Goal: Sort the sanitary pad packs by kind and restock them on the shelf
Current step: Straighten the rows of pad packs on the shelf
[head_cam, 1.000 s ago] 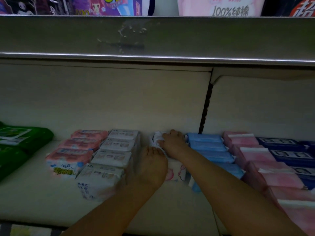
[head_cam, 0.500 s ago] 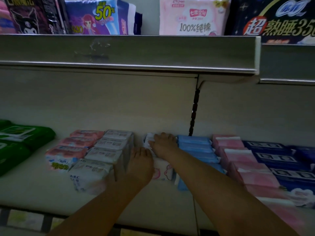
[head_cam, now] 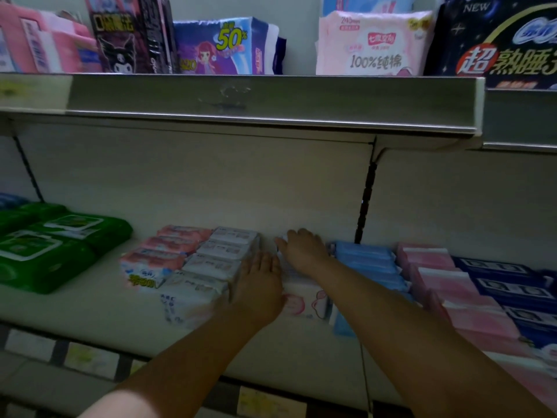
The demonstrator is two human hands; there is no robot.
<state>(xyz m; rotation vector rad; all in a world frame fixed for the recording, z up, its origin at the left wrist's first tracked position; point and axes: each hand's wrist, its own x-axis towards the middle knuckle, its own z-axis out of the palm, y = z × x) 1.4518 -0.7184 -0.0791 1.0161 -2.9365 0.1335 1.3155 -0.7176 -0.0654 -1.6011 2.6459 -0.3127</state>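
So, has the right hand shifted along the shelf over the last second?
No. The right hand stays on the rear of the white pack row, just left of the blue packs and the slotted upright; only the view tilted up.

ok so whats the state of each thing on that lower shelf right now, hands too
green packs, lying flat at the left end
salmon row, filed front to back
white row, filed front to back, against the salmon row
pink-print row, lying between the hands
blue row, filed front to back
left hand, flat, fingers straight, between white row and pink-print row
right hand, palm down on pink-print row's rear, finger curl unclear
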